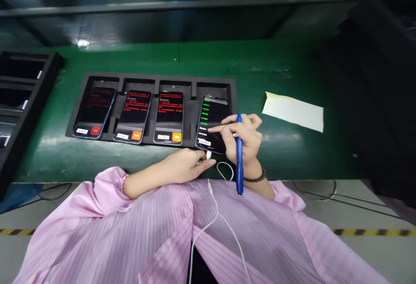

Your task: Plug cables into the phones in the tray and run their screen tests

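My right hand (244, 141) holds a blue pen (239, 162) between its fingers, and its index finger reaches onto the screen of a smartphone (216, 119). That phone, the rightmost in a black foam tray (156, 77), shows a list of green and white lines. At its bottom edge, my left hand (180, 165) has its thumb and fingers closed around a white earphone plug (208, 155). White earphone cable (212, 190) loops beside the plug and forks down over the striped clothing. Three more phones lie in the tray with red text, including one (169, 119) with an orange button.
A torn strip of white paper (294, 111) lies on the green table (279, 65) to the right. Another black tray (48, 80) stands at the left edge. A dark shape (380, 93) fills the right side. Cables (351, 201) hang below the table edge.
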A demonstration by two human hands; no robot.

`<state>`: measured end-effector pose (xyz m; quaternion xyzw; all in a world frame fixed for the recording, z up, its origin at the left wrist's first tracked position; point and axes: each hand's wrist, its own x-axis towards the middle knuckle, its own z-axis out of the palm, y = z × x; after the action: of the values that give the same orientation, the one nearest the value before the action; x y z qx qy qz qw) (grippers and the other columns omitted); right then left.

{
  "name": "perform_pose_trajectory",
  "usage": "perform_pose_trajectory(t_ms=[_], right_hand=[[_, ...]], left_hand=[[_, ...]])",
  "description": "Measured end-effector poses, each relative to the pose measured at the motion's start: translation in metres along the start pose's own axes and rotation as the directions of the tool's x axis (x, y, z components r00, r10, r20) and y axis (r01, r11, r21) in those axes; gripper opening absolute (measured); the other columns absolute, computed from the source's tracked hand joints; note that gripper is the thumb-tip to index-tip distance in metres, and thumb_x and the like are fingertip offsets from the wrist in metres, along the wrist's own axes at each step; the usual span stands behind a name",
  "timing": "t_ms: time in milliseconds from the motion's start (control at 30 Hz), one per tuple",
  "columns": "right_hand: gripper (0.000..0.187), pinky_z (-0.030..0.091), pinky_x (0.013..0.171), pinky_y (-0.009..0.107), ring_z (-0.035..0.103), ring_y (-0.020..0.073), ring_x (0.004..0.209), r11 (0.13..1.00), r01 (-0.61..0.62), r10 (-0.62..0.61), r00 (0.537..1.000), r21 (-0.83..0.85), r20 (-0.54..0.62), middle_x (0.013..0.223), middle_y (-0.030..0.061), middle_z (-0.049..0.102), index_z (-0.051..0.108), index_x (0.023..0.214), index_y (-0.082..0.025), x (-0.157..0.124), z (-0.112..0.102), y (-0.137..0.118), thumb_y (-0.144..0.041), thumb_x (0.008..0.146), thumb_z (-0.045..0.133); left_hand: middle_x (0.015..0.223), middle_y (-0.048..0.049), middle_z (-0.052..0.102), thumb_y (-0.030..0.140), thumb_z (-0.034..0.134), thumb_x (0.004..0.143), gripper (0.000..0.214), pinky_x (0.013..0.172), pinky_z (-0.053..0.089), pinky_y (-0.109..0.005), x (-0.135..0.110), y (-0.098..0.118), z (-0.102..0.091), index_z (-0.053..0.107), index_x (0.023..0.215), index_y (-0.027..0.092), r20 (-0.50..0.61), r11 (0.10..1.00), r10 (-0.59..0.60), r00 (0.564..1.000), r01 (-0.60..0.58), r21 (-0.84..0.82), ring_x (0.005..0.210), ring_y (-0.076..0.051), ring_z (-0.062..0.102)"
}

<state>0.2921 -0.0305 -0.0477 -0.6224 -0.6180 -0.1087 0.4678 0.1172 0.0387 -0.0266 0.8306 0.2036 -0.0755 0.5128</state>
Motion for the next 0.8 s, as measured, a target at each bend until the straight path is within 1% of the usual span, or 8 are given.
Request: perform_pose_trajectory(t_ms=[167,300,433,500,600,667,733,800], right_hand=[[0.03,0.035,0.083,0.042,0.064,0.0165,0.076,1.0,-0.012,0.012,1.0,-0.008,0.001,0.079,-0.0002,0.065,0.074,0.079,-0.025,0.0003,0.0033,0.0017,-0.03,0.1,0.052],[0.032,0.035,0.084,0.043,0.063,0.0176,0.078,0.999,-0.027,0.027,1.0,-0.019,0.001,0.079,0.0007,0.065,0.074,0.078,-0.025,-0.0014,0.0035,0.002,-0.031,0.1,0.052],[0.034,0.035,0.087,0.044,0.062,0.0181,0.078,0.999,-0.029,0.03,0.999,-0.041,0.036,0.078,0.0018,0.065,0.075,0.078,-0.024,-0.0034,-0.0004,0.0024,-0.032,0.1,0.05],[0.034,0.036,0.087,0.043,0.062,0.0175,0.078,1.0,0.017,-0.016,0.999,-0.023,0.046,0.081,0.0018,0.066,0.075,0.078,-0.024,-0.0035,-0.0029,0.0026,-0.032,0.099,0.049],[0.032,0.035,0.085,0.041,0.062,0.0159,0.078,0.991,0.13,-0.132,0.99,0.04,0.052,0.08,-0.0006,0.066,0.073,0.079,-0.024,-0.0025,-0.0047,0.0021,-0.03,0.099,0.048],[0.035,0.034,0.085,0.041,0.062,0.0152,0.077,0.987,0.154,-0.157,0.985,0.045,0.076,0.079,-0.0017,0.066,0.071,0.076,-0.024,-0.0016,-0.0034,0.0013,-0.03,0.1,0.048],[0.037,0.033,0.086,0.04,0.062,0.0151,0.078,0.995,0.095,-0.095,0.991,0.01,0.096,0.079,-0.0017,0.066,0.072,0.074,-0.024,-0.0009,-0.0002,0.0007,-0.032,0.101,0.048],[0.037,0.032,0.086,0.039,0.062,0.015,0.078,0.999,-0.033,0.036,0.996,-0.041,0.084,0.079,-0.0016,0.066,0.071,0.074,-0.024,-0.0004,0.0038,0.0008,-0.034,0.102,0.049]], left_hand=[[0.071,-0.0005,0.064,0.042,0.047,0.103,0.036,0.065,0.044,-0.026,0.0004,-0.0027,-0.0006,0.06,0.08,0.017,0.006,1.0,0.024,1.0,-0.024,-0.011,0.065,-0.013,0.059],[0.067,0.0008,0.06,0.042,0.047,0.103,0.037,0.062,0.041,-0.026,0.0005,-0.0021,-0.0007,0.059,0.078,0.017,0.005,1.0,0.023,1.0,-0.023,-0.008,0.06,-0.012,0.054],[0.064,0.0022,0.056,0.041,0.048,0.102,0.037,0.058,0.035,-0.025,0.0008,-0.0019,0.0008,0.056,0.075,0.017,-0.012,1.0,0.023,1.0,-0.023,0.004,0.056,-0.01,0.048],[0.062,0.0035,0.052,0.04,0.049,0.102,0.037,0.056,0.032,-0.025,0.001,-0.0018,0.0015,0.054,0.073,0.017,-0.014,1.0,0.027,1.0,-0.027,0.004,0.054,-0.009,0.044],[0.06,0.0046,0.048,0.039,0.048,0.103,0.037,0.055,0.03,-0.024,0.0012,-0.0021,0.0019,0.053,0.073,0.017,-0.009,0.999,0.032,0.999,-0.032,-0.011,0.052,-0.009,0.042],[0.059,0.0048,0.048,0.04,0.048,0.103,0.038,0.055,0.031,-0.025,0.0013,-0.003,0.0018,0.053,0.073,0.017,-0.011,0.999,0.039,0.999,-0.039,-0.015,0.052,-0.009,0.042],[0.059,0.0046,0.05,0.041,0.047,0.103,0.038,0.055,0.031,-0.025,0.0014,-0.0041,0.0012,0.055,0.074,0.017,-0.014,0.999,0.049,0.999,-0.049,-0.012,0.051,-0.009,0.043],[0.06,0.0039,0.053,0.042,0.047,0.103,0.038,0.055,0.033,-0.025,0.0014,-0.0046,0.0004,0.057,0.075,0.017,-0.009,0.999,0.054,0.999,-0.054,-0.009,0.053,-0.01,0.046]])
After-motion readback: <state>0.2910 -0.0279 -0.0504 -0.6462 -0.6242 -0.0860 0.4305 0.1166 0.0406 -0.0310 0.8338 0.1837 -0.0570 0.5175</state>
